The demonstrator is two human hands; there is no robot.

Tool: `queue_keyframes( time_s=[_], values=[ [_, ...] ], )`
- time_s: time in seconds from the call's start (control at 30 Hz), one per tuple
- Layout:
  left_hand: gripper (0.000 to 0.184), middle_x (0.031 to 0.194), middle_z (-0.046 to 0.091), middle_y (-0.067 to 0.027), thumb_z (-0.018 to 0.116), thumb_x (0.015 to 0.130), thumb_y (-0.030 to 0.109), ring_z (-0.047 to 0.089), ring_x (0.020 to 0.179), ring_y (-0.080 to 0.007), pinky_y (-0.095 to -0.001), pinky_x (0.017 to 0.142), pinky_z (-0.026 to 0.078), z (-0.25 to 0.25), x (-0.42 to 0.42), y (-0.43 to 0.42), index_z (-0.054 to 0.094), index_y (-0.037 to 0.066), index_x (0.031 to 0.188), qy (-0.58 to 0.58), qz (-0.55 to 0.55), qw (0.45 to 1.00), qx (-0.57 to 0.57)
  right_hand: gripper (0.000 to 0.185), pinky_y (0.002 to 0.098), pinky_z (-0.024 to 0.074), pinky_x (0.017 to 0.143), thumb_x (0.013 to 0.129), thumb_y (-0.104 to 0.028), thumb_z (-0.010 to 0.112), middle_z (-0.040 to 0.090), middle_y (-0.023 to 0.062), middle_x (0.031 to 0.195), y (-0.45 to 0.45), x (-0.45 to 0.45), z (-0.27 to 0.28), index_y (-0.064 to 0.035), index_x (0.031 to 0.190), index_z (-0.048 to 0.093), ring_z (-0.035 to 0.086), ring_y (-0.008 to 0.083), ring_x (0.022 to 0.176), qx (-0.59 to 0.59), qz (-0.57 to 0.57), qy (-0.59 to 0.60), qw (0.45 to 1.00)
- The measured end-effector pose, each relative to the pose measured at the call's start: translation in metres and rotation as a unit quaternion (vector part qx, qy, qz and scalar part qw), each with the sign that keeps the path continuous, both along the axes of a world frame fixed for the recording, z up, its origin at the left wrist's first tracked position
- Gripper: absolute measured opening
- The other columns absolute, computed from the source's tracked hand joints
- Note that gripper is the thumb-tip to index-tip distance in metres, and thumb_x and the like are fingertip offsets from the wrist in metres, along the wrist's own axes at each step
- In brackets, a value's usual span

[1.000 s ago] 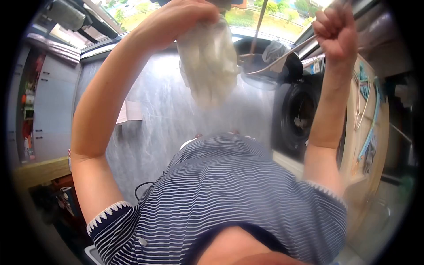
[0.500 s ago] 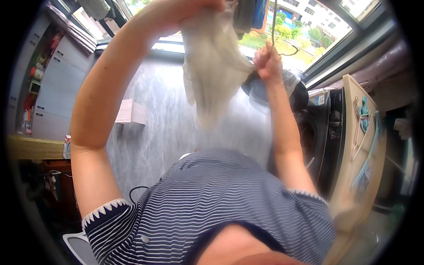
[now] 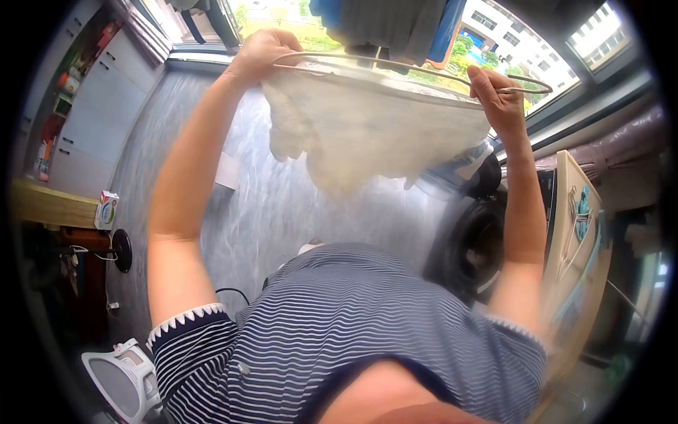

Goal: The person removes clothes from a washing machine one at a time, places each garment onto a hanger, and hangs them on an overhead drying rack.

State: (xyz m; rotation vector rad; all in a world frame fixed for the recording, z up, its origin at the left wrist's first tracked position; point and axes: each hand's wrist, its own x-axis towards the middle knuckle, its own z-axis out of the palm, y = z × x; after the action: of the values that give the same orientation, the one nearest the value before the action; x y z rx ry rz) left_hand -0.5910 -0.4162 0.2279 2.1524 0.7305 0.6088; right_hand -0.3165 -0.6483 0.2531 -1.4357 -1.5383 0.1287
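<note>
Held up in front of me, a thin pale clothes hanger (image 3: 395, 66) spans between my hands, its hook end sticking out on the right. An off-white, rather sheer piece of clothing (image 3: 367, 124) hangs spread out beneath it, its lower edge blurred. My left hand (image 3: 265, 56) is closed around the hanger's left end and the upper corner of the cloth. On the other side, my right hand (image 3: 500, 99) is closed around the hanger, close to the cloth's right upper corner. Which fingers pinch the cloth cannot be made out.
Dark and blue clothes (image 3: 395, 28) hang ahead by the window. At right stand a black front-loading washing machine (image 3: 480, 247) and a wooden board (image 3: 565, 212) with hangers on it. Grey cabinets (image 3: 99, 99) line the left, near a small box (image 3: 106, 210) and a white fan-like appliance (image 3: 120, 385).
My hands have moved apart, the right one outward to the right. The cloth went from hanging bunched to stretched wide, and the hanger now lies sideways along its top.
</note>
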Motion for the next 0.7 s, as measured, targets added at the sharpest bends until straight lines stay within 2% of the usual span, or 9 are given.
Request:
queue_keyframes(
  time_s=[0.17, 0.2, 0.33, 0.47, 0.6, 0.7],
  values=[
    [0.005, 0.058, 0.052, 0.0039, 0.062, 0.071, 0.007, 0.044, 0.051, -0.0024, -0.0171, 0.046, 0.036, -0.008, -0.010, -0.006, 0.061, 0.002, 0.070, -0.018, 0.010, 0.997, -0.079, 0.040, 0.0207, 0.0241, 0.042, 0.085, -0.029, 0.056, 0.040, -0.0045, 0.047, 0.005, 0.000, -0.003, -0.0032, 0.055, 0.053, 0.033, 0.0040, 0.046, -0.039, -0.020, -0.005, 0.999],
    [0.003, 0.057, 0.051, 0.0036, 0.061, 0.068, 0.004, 0.044, 0.050, -0.0031, -0.0182, 0.043, 0.035, -0.009, -0.011, -0.007, 0.062, 0.003, 0.070, -0.038, 0.015, 0.995, -0.087, 0.039, 0.0207, 0.0242, 0.042, 0.085, -0.029, 0.055, 0.040, -0.0046, 0.047, 0.006, 0.002, -0.003, -0.0033, 0.055, 0.053, 0.033, 0.0039, 0.046, -0.048, -0.025, -0.004, 0.999],
    [0.013, 0.057, 0.050, 0.0030, 0.057, 0.061, 0.004, 0.043, 0.050, -0.0037, -0.0188, 0.043, 0.035, -0.013, -0.013, -0.004, 0.063, 0.004, 0.072, -0.045, 0.002, 0.991, -0.128, 0.040, 0.0204, 0.0241, 0.042, 0.085, -0.028, 0.055, 0.040, -0.0048, 0.048, 0.007, 0.010, -0.006, -0.0035, 0.054, 0.053, 0.034, 0.0035, 0.046, -0.101, -0.056, 0.027, 0.993],
    [0.014, 0.057, 0.050, 0.0027, 0.055, 0.061, 0.004, 0.043, 0.050, -0.0042, -0.0191, 0.043, 0.035, -0.013, -0.012, -0.005, 0.063, 0.003, 0.073, -0.030, 0.006, 0.992, -0.122, 0.038, 0.0194, 0.0237, 0.042, 0.085, -0.028, 0.056, 0.041, -0.0044, 0.049, 0.006, 0.008, -0.007, -0.0033, 0.056, 0.054, 0.034, 0.0034, 0.046, -0.083, -0.030, 0.015, 0.996],
    [0.015, 0.057, 0.051, 0.0019, 0.054, 0.061, 0.004, 0.044, 0.050, -0.0046, -0.0193, 0.042, 0.035, -0.012, -0.014, -0.004, 0.062, 0.003, 0.074, -0.017, -0.017, 0.992, -0.124, 0.037, 0.0196, 0.0235, 0.043, 0.085, -0.028, 0.056, 0.041, -0.0051, 0.050, 0.007, 0.011, -0.010, -0.0036, 0.058, 0.056, 0.033, 0.0035, 0.047, -0.006, -0.045, 0.073, 0.996],
    [0.014, 0.057, 0.052, 0.0015, 0.054, 0.061, 0.004, 0.046, 0.050, -0.0049, -0.0194, 0.042, 0.036, -0.004, -0.015, -0.012, 0.062, 0.003, 0.073, -0.017, -0.007, 0.990, -0.138, 0.038, 0.0198, 0.0235, 0.043, 0.085, -0.029, 0.055, 0.040, -0.0050, 0.050, 0.004, 0.011, -0.008, -0.0036, 0.057, 0.055, 0.033, 0.0035, 0.047, -0.022, -0.028, 0.052, 0.998]
  ],
)
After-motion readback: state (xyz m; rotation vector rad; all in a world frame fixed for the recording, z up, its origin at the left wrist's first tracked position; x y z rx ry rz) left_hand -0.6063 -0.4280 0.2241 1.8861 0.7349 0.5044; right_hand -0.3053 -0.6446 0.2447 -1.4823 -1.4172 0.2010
